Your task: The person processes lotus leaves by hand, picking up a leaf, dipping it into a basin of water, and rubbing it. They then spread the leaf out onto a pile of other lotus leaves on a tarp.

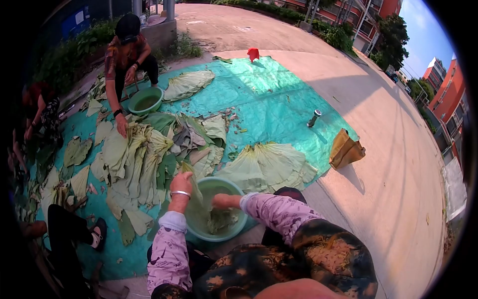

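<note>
My left hand [181, 184], with a bracelet at the wrist, is closed on a pale green lotus leaf [195, 192] that hangs into the left side of a light green basin [198, 225]. Inside the basin, my right hand [226, 201] is closed and reaches down over a wet grey-green clump [219, 221]; its fingertips are hidden, so what it grips is unclear. Just beyond the basin, a fan of overlapping leaves [269, 164] lies flat. To the left spreads a larger heap of leaves [142, 154].
A green tarp [289, 104] covers the ground. Across from me a co-worker [128, 55] bends over leaves beside another basin [146, 101]. More people are at the left. A brown bag [347, 149], a metal flask [314, 118] and a red object [253, 54] stand at the right and back.
</note>
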Demonstrator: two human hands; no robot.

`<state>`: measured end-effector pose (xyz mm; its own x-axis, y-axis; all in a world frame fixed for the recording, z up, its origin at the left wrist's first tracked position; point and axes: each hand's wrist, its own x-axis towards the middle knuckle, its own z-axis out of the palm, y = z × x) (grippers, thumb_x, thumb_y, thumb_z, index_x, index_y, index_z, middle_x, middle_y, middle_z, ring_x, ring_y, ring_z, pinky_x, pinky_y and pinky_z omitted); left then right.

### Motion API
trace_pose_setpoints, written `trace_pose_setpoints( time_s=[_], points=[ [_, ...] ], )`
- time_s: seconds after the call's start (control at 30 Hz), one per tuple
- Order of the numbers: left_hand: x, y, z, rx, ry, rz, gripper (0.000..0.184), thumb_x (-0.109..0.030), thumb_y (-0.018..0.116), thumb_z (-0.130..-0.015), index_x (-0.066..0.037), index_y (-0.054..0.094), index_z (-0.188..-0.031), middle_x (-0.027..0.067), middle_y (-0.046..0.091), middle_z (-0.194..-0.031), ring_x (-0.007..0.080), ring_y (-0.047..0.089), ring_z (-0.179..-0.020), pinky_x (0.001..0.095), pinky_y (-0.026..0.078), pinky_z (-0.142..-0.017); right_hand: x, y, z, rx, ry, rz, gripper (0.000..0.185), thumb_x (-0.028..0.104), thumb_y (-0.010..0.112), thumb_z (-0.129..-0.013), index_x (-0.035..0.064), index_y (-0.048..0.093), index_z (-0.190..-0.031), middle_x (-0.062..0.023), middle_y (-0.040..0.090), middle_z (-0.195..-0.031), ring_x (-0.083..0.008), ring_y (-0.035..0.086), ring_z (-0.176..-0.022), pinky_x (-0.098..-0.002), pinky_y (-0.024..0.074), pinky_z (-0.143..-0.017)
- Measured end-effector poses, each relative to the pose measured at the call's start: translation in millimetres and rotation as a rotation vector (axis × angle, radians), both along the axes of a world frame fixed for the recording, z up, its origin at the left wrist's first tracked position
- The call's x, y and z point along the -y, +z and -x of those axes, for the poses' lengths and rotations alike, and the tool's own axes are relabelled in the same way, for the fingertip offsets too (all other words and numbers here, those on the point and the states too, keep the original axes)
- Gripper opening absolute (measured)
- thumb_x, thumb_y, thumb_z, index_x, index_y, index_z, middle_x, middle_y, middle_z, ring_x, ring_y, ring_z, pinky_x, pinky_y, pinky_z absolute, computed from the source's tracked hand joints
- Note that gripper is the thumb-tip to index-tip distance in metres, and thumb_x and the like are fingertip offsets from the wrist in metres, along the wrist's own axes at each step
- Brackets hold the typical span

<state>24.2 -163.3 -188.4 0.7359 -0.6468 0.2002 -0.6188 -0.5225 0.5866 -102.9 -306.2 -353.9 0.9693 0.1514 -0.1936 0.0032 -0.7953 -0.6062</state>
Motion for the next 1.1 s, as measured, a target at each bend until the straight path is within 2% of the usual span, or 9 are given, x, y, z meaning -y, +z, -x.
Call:
trace_pose_setpoints(
  time_s=[0.13, 0.23, 0.33, 0.43, 0.53, 0.63, 0.73, 0.93, 1.1],
  points=[
    [0, -1, 1, 0.02, 0.002, 0.008, 0.018, -0.015, 0.052, -0.078, -0.018, 0.066, -0.089, 0.0181, 0.058, -0.099, 0.0351, 0.057, -0.085, 0.0402, 0.047, -0.073, 10, 6, -3, 0.289, -0.414, -0.003, 0.015, 0.015, 0.052, -0.069, 0.0012, 0.058, -0.069, -0.0208, 0.057, -0.068, -0.0373, 0.055, -0.065, -0.044, 0.0431, -0.059],
    [0, 0, 1, 0.022, 0.007, 0.005, 0.018, -0.016, 0.053, -0.078, -0.018, 0.066, -0.088, 0.0176, 0.058, -0.1, 0.035, 0.057, -0.085, 0.0401, 0.047, -0.073, 19, -2, -2, 0.269, -0.418, -0.024, 0.016, 0.016, 0.052, -0.07, 0.0019, 0.059, -0.072, -0.02, 0.058, -0.07, -0.0365, 0.056, -0.068, -0.0433, 0.0441, -0.061],
    [0, 2, 2, 0.006, 0.006, 0.005, 0.018, -0.015, 0.053, -0.077, -0.018, 0.066, -0.088, 0.0173, 0.058, -0.1, 0.0349, 0.057, -0.085, 0.0401, 0.047, -0.073, 19, -20, -2, -0.064, -0.055, 0.135, 0.017, 0.016, 0.053, -0.071, 0.0024, 0.061, -0.077, -0.0187, 0.06, -0.075, -0.0354, 0.057, -0.072, -0.0411, 0.0451, -0.065],
    [0, 2, 1, 0.023, -0.013, -0.024, 0.018, -0.015, 0.053, -0.077, -0.018, 0.066, -0.088, 0.0169, 0.058, -0.098, 0.0349, 0.057, -0.084, 0.0401, 0.046, -0.071, 10, -38, -8, -0.251, -0.041, -0.044, 0.019, 0.017, 0.054, -0.071, 0.0026, 0.062, -0.081, -0.0185, 0.06, -0.079, -0.0349, 0.057, -0.075, -0.0405, 0.0452, -0.068],
    [1, 2, 0, 0.018, -0.026, -0.021, 0.017, -0.015, 0.053, -0.078, -0.018, 0.066, -0.088, 0.0167, 0.059, -0.095, 0.0348, 0.057, -0.083, 0.0404, 0.046, -0.071, 5, 27, -3, 0.09, -0.282, -0.091, 0.021, 0.02, 0.052, -0.074, 0.0046, 0.061, -0.083, -0.0182, 0.06, -0.079, -0.035, 0.057, -0.074, -0.0408, 0.0442, -0.066],
    [0, 4, 2, 0.027, -0.016, 0.007, 0.017, -0.016, 0.052, -0.078, -0.018, 0.066, -0.088, 0.0166, 0.059, -0.093, 0.0349, 0.057, -0.082, 0.0408, 0.046, -0.07, 13, 31, -6, 0.295, -0.541, -0.147, 0.021, 0.019, 0.054, -0.072, 0.0021, 0.061, -0.081, -0.0197, 0.06, -0.079, -0.0356, 0.057, -0.076, -0.0414, 0.0444, -0.069],
    [1, 0, -1, 0.03, -0.005, -0.015, 0.018, -0.016, 0.052, -0.078, -0.018, 0.066, -0.089, 0.0169, 0.059, -0.093, 0.0349, 0.057, -0.081, 0.041, 0.046, -0.07, 23, 21, -3, 0.134, -0.52, -0.089, 0.021, 0.019, 0.054, -0.073, 0.0045, 0.062, -0.085, -0.0175, 0.06, -0.077, -0.034, 0.058, -0.073, -0.0394, 0.0444, -0.066],
    [1, 1, -1, 0.028, -0.015, -0.01, 0.018, -0.017, 0.052, -0.078, -0.019, 0.066, -0.088, 0.0163, 0.059, -0.092, 0.0347, 0.057, -0.081, 0.0411, 0.046, -0.07, 14, 8, 2, -0.006, -0.164, -0.075, 0.017, 0.017, 0.052, -0.069, 0.0037, 0.062, -0.072, -0.0193, 0.059, -0.072, -0.0373, 0.057, -0.069, -0.0438, 0.0443, -0.064],
    [0, 1, 0, 0.044, -0.016, -0.028, 0.02, -0.015, 0.049, -0.078, -0.019, 0.066, -0.088, 0.0155, 0.059, -0.092, 0.0345, 0.057, -0.081, 0.0416, 0.046, -0.07, 13, 33, -6, 0.085, -0.441, 0.027, 0.019, 0.019, 0.054, -0.073, 0.0035, 0.061, -0.08, -0.0174, 0.06, -0.074, -0.0335, 0.058, -0.072, -0.0403, 0.0446, -0.066]
  ],
)
